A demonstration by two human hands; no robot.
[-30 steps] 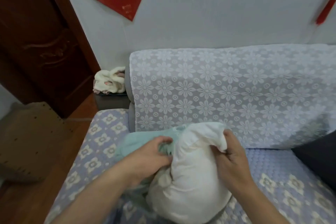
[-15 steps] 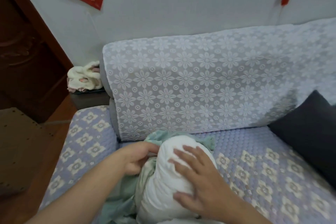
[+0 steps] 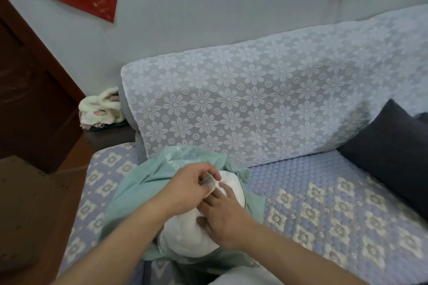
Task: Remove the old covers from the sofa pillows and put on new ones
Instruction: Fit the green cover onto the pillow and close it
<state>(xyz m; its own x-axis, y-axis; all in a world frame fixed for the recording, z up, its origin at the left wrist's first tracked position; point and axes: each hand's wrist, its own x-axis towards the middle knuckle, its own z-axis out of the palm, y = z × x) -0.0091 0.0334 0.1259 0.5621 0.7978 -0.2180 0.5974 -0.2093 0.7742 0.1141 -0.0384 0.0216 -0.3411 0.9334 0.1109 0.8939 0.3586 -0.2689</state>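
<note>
A white pillow insert [image 3: 185, 238] lies on the sofa seat [image 3: 324, 203], partly inside a pale green cover [image 3: 157, 173] bunched around it. My left hand [image 3: 187, 190] pinches the edge of the green cover at the top of the insert. My right hand [image 3: 222, 213] lies on the insert with fingers spread, pressing it down into the cover. The lower part of the insert and cover is hidden behind my forearms.
A dark navy pillow [image 3: 393, 152] leans at the right against the sofa back, which is draped in floral lace [image 3: 254, 109]. A white plush toy [image 3: 99, 109] sits on a dark side table at the left. A brown wooden door [image 3: 30, 90] stands further left.
My left hand has shifted from the insert's side to its top and pulled the green cover further over it. My right hand slid lower on the insert. The view tilted down.
</note>
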